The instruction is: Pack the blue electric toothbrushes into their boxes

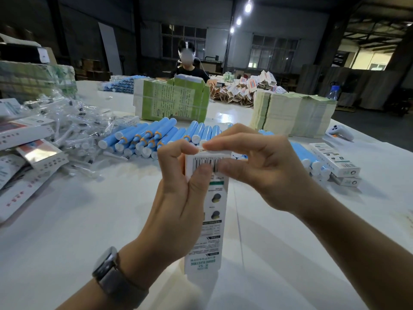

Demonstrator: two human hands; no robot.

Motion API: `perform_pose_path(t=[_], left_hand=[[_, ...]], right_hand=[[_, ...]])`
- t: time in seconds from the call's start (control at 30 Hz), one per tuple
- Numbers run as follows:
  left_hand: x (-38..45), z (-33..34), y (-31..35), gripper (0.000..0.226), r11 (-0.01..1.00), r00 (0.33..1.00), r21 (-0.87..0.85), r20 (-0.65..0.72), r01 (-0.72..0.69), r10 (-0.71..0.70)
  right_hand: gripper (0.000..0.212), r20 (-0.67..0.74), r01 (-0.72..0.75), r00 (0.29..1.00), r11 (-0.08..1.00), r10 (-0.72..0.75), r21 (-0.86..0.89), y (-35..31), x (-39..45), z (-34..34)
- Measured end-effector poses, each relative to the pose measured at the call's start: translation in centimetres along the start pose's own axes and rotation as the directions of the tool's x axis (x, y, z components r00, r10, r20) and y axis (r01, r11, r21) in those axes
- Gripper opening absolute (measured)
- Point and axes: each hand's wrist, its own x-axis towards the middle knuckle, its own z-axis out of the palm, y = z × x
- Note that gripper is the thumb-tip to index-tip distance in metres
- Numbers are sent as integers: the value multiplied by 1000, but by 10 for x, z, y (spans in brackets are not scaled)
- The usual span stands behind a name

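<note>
I hold a long white toothbrush box point(212, 222) upright over the white table point(67, 242), its barcode end up. My left hand point(181, 198) grips the box's upper part, thumb across the barcode. My right hand point(257, 166) pinches the box's top flap between thumb and fingertips. A pile of blue electric toothbrush handles point(145, 137) lies behind the box, and more blue handles point(312, 162) lie at the right. What is inside the box is hidden.
Bagged brush heads point(73, 128) and flat cartons point(33, 157) crowd the left. Two packed white boxes point(335, 159) lie at the right, a white controller point(342, 132) beyond them. Green carton stacks point(172, 101) and paper stacks point(295, 113) stand behind. A person point(190, 66) sits at the far side.
</note>
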Motion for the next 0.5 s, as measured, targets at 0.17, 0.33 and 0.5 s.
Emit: perform_pose_path(t=[0.17, 0.33, 0.5], left_hand=[[0, -1, 0, 18, 1000, 1000, 29, -2, -2, 2], [1, 0, 1, 19, 1000, 999, -6, -27, 23, -23], [0, 2, 1, 21, 999, 999, -31, -37, 34, -35]], right_hand=[[33, -10, 11, 1000, 999, -10, 47, 1, -4, 5], [37, -89, -90, 991, 994, 96, 66, 4, -9, 10], [23, -171, -34, 985, 999, 35, 7, 6, -10, 16]])
